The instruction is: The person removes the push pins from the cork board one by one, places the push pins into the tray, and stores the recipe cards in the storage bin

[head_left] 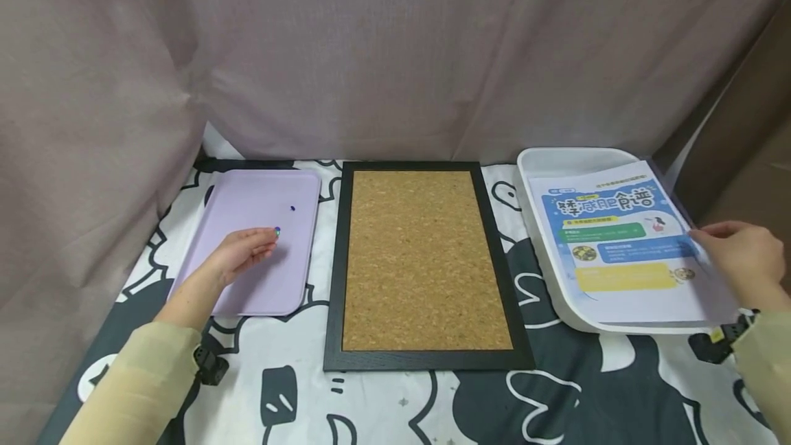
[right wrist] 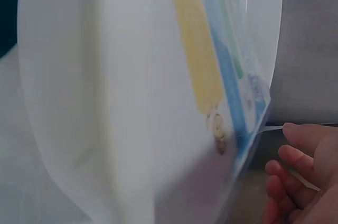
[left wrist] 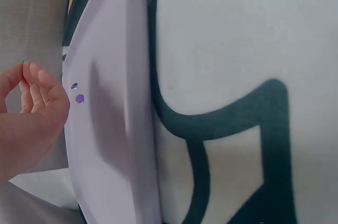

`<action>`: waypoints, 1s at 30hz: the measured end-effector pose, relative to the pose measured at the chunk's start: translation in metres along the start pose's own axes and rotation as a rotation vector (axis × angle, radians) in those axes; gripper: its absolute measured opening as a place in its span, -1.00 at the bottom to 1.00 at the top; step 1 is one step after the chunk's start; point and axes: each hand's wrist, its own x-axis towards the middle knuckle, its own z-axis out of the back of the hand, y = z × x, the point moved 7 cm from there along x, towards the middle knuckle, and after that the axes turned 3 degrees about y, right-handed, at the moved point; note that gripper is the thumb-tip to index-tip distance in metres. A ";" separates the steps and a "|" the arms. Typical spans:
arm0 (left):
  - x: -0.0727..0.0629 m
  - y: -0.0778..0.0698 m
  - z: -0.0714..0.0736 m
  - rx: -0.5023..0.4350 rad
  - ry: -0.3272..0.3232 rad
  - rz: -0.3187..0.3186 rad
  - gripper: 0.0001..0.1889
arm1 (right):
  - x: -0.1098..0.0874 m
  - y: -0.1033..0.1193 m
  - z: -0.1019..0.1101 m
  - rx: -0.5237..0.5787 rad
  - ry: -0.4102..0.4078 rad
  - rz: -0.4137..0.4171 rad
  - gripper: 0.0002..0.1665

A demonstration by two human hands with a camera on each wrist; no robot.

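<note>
Over the lilac tray [head_left: 247, 191], my left hand [head_left: 247, 250] pinches a tiny green-blue thumbtack [head_left: 277, 231] between thumb and fingertips. Only a green speck of it shows in the left wrist view. A small dark tack [head_left: 292, 208] lies on the tray beyond the fingers; close up, a round purple spot [left wrist: 80, 99] and a shiny bit show there. At the right, my right hand [head_left: 744, 256] pinches the right edge of a printed sheet [head_left: 630, 249], blue, green and yellow with large lettering. That sheet lies in a white tray [head_left: 544, 280], its right edge slightly raised.
Between the two trays lies a cork board [head_left: 426, 259] in a black frame. A black-and-white patterned cloth [head_left: 395, 404] covers the table. Greyish curtain fabric [head_left: 371, 53] hangs behind, and a brown panel [head_left: 750, 143] stands at the far right.
</note>
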 end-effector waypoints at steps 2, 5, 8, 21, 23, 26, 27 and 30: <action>0.001 0.002 0.000 0.001 0.001 -0.002 -0.96 | -0.002 0.000 -0.003 0.029 0.018 -0.013 -0.28; 0.002 0.006 0.001 -0.003 0.009 -0.009 -0.88 | -0.007 0.004 -0.009 0.072 0.033 0.005 -0.23; 0.003 0.009 0.001 0.033 -0.003 -0.017 -0.84 | -0.013 0.012 -0.014 0.090 0.042 0.047 -0.18; 0.005 0.010 0.001 0.543 -0.208 -0.064 -0.67 | -0.031 0.041 -0.029 0.079 0.110 0.187 -0.19; 0.004 0.008 0.000 0.655 -0.232 -0.099 -0.73 | -0.032 0.042 -0.030 0.072 0.109 0.186 -0.22; 0.004 0.005 -0.004 0.794 -0.252 -0.162 -0.81 | -0.034 0.043 -0.031 0.077 0.110 0.189 -0.21; 0.003 0.005 -0.005 0.820 -0.255 -0.178 -0.83 | -0.034 0.043 -0.031 0.079 0.109 0.190 -0.21; 0.002 0.003 -0.007 0.878 -0.265 -0.220 -0.87 | -0.035 0.044 -0.031 0.083 0.108 0.196 -0.19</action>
